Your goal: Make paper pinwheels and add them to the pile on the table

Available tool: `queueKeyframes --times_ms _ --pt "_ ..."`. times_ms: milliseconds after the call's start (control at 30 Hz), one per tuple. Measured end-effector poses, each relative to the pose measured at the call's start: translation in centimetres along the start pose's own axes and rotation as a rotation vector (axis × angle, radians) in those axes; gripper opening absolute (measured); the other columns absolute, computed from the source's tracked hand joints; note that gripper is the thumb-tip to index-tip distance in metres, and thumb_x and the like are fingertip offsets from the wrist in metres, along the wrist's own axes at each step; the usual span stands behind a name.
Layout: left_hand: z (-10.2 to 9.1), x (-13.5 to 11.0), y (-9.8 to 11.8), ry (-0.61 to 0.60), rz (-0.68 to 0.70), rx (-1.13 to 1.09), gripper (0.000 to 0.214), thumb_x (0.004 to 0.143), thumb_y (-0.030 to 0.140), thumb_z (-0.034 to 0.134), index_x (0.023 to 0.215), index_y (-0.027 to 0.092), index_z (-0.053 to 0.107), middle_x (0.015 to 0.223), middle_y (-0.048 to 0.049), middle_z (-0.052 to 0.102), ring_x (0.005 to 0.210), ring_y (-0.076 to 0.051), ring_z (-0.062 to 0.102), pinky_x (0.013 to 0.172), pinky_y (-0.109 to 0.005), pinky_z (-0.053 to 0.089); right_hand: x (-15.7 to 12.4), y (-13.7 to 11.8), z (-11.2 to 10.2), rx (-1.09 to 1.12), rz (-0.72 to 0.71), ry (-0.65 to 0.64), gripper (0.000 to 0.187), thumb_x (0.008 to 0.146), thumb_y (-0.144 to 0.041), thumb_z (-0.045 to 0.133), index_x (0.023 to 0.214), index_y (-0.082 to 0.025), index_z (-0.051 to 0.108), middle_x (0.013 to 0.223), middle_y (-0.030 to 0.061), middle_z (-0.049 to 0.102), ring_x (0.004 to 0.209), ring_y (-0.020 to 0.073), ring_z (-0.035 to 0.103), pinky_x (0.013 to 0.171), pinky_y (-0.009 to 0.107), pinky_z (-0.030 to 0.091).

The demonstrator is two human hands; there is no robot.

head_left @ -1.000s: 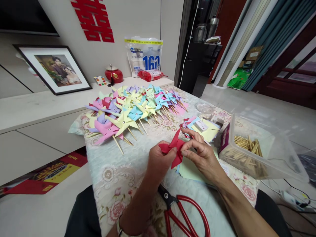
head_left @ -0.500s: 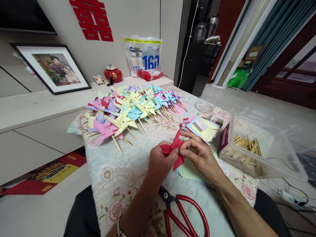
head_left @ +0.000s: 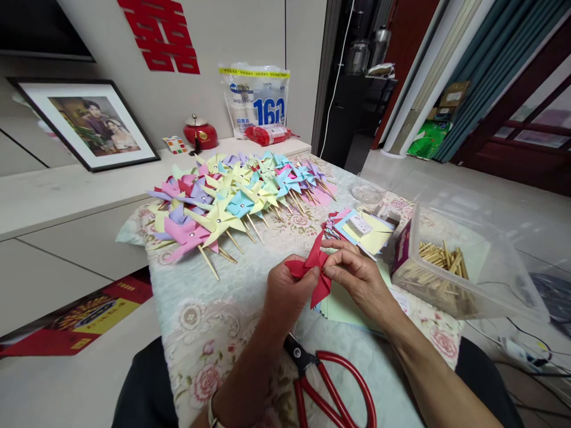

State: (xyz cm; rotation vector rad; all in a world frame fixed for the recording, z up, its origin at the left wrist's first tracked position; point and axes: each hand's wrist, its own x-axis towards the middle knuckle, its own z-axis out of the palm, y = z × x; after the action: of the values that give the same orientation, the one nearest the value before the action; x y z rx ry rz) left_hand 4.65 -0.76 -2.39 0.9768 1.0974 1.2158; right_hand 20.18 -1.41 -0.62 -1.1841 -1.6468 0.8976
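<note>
We held a red paper pinwheel (head_left: 314,255) above the near middle of the cloth-covered counter (head_left: 241,273), our left hand (head_left: 289,290) clamped on its left side and our right hand (head_left: 357,272) pinching its right side close to the centre. Red-handled scissors (head_left: 329,386) lay nearer us. Many coloured pinwheels (head_left: 241,204) spread over the far left, and a clear box (head_left: 499,297) of golden sticks (head_left: 446,261) stood on the right.

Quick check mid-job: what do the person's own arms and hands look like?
The left hand and right hand are ungloved. No sleeves show on the left forearm or right forearm. A narrow, pale band circles the left one.
</note>
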Motion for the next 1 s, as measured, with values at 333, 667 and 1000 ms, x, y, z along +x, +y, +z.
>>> queueKeyframes --times_ms 333,667,1000 --pt "-0.01 -0.09 0.22 0.013 0.070 0.101 0.018 0.066 0.028 0.069 0.060 0.018 0.056 0.053 0.0053 0.049 0.052 -0.009 0.041 0.050 -0.022 0.036 0.06 0.00 0.06 0.005 0.007 -0.001 0.018 0.091 -0.032 0.064 0.076 -0.022 0.067 0.127 0.0095 0.063 0.127 0.0293 0.051 0.109 0.048 0.028" --pt "-0.01 -0.18 -0.21 0.056 0.132 0.254 0.018 0.069 0.028 0.068 0.061 0.019 0.053 0.053 0.0066 0.046 0.051 -0.009 0.039 0.048 -0.021 0.033 -0.08 0.00 0.47 -0.050 -0.004 0.045 0.018 0.090 -0.030 0.063 0.074 -0.022 0.066 0.120 0.0087 0.066 0.117 0.0277 0.057 0.104 0.046 0.034" --pt "0.00 -0.16 -0.78 0.020 0.093 0.154 0.019 0.071 0.030 0.069 0.066 0.018 0.055 0.057 0.0051 0.051 0.054 -0.010 0.043 0.052 -0.022 0.038 -0.19 0.33 0.89 0.269 0.121 0.109 0.042 0.077 -0.035 0.080 0.115 -0.024 0.065 0.107 0.0055 0.069 0.101 0.0231 0.064 0.095 0.041 0.048"
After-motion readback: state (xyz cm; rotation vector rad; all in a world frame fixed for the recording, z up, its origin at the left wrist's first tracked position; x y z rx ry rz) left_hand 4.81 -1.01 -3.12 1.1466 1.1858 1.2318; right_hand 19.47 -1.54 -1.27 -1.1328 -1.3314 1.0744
